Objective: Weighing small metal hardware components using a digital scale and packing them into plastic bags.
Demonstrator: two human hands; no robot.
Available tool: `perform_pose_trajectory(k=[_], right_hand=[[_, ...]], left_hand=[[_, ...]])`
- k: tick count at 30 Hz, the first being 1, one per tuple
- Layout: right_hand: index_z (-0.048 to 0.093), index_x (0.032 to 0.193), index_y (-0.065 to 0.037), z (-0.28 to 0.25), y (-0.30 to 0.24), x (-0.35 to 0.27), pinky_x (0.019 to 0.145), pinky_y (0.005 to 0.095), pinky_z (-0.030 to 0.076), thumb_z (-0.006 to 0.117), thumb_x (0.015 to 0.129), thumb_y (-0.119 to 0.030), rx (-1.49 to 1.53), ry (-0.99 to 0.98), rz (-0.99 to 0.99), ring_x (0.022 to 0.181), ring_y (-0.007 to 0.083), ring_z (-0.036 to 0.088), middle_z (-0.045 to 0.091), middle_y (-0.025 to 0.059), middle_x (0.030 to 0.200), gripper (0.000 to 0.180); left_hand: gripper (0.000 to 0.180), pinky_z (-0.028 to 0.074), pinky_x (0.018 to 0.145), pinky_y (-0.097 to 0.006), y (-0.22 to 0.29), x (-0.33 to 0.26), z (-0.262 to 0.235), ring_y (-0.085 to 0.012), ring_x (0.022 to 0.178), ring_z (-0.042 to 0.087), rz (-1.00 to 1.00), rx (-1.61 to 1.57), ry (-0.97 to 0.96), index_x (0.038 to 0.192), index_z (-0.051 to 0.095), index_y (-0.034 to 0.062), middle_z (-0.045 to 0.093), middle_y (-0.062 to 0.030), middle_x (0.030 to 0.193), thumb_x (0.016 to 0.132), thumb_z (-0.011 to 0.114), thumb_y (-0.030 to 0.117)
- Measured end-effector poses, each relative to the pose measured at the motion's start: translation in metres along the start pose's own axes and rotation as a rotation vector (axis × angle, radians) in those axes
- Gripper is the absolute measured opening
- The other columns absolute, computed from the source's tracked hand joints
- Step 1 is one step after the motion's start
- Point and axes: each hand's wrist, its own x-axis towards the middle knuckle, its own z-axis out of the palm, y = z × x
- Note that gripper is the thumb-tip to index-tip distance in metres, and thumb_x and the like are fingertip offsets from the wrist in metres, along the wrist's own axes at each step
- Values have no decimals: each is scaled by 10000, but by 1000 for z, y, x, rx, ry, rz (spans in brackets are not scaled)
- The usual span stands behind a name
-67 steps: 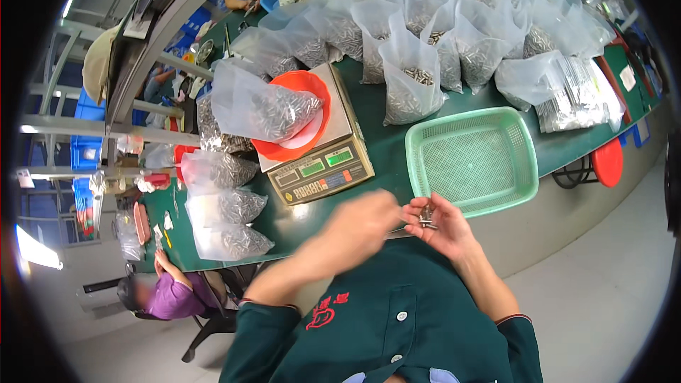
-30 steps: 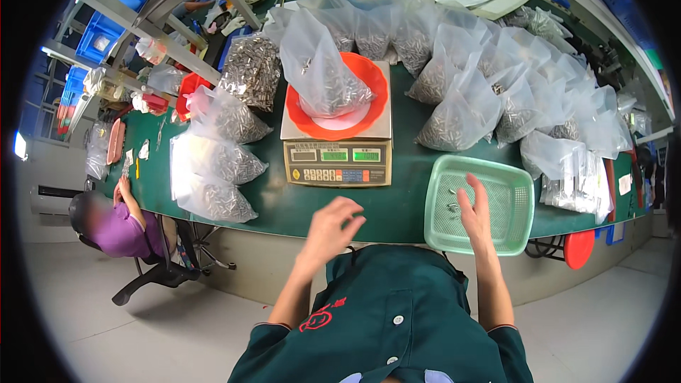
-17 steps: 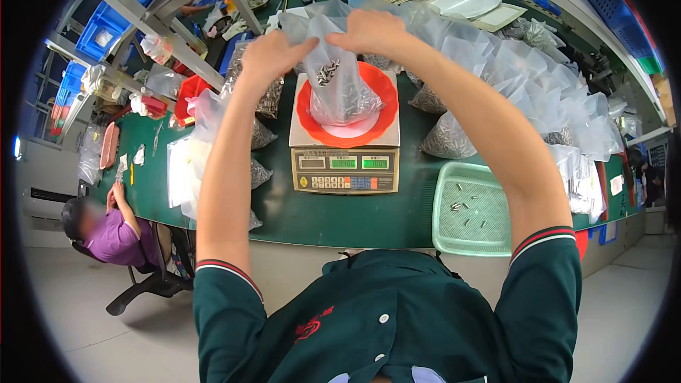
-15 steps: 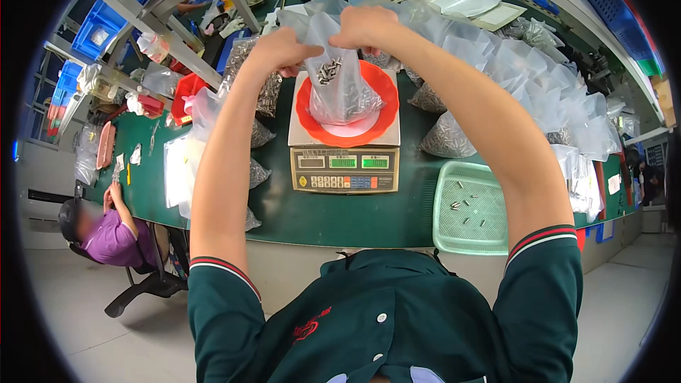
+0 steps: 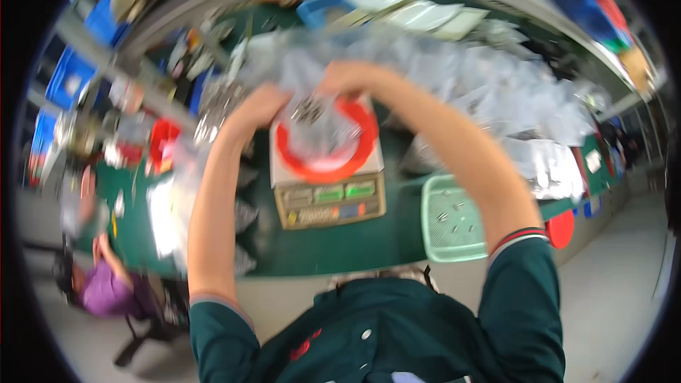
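Both hands, left hand [image 5: 264,103] and right hand [image 5: 345,78], pinch the top of the clear bag [image 5: 320,124] of small metal parts standing in the red dish [image 5: 328,163] on the scale [image 5: 328,188] (blurry); likely weighing step, next needs a steady lift off the counter [image 5: 340,245]

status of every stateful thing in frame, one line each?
Clear bag: held up over the scale, small metal parts inside.
Left hand: gripping the bag's left top edge.
Right hand: gripping the bag's right top edge.
Scale: display lit, red dish on top.
Green tray: a few loose parts in it, mostly bare.
Bags at the back: filled, piled; picture blurred.
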Motion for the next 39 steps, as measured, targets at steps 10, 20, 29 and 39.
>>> perform_pose_trajectory(k=[10, 20, 29, 39], right_hand=[[571, 675, -4, 64, -55, -26, 495, 292, 386, 505, 836, -301, 683, 814, 81, 541, 123, 482, 528, 69, 571, 345], [489, 554, -3, 30, -130, -160, 462, 288, 332, 487, 846, -311, 884, 771, 59, 485, 100, 391, 441, 30, 505, 425], [412, 559, -22, 48, -138, -403, 430, 272, 284, 441, 891, -337, 1048, 810, -308, 483, 61, 328, 376, -30, 498, 458], [481, 551, 39, 73, -57, -662, 482, 350, 363, 444, 853, -347, 962, 843, -61, 463, 184, 476, 476, 96, 481, 491]], left_hand=[[258, 468, 688, -253, -62, -30, 12, -134, 796, 598, -1, -890, 372, 1017, 574, 20, 625, -38, 938, 845, 535, 209], [228, 451, 693, -282, 36, -77, 29, -134, 791, 558, 491, -1052, -62, 954, 565, 41, 581, -34, 877, 840, 559, 238], [370, 463, 740, -272, 188, -162, 237, -164, 826, 564, 631, -241, 652, 1139, 523, 16, 583, -81, 938, 854, 513, 253], [186, 460, 576, -253, 329, -122, 484, -130, 632, 541, -89, -957, 169, 836, 548, 41, 558, -51, 714, 859, 502, 219]])
